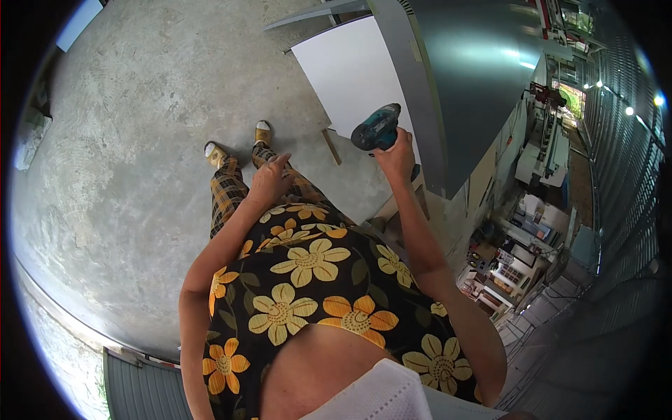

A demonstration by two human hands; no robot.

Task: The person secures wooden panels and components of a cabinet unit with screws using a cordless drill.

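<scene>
My right hand (397, 155) is wrapped round the grip of a teal and black cordless drill (376, 128). The drill is held up in front of a white panel (350, 63), whose lower edge shows behind it. My left hand (271, 180) is in front of my thighs, apart from the drill and the panels. Its fingers are curled together, and whatever they may hold is hidden. A large grey board (465, 84) stands beside the white panel, to the right of the drill.
Concrete floor (126, 175) spreads to the left, under my feet. A short wooden strip (331, 147) is near the white panel's lower corner. Machinery (546, 154) and a cluttered shelf area (511, 269) line the right side. A grey corrugated panel (140, 385) is at the lower left.
</scene>
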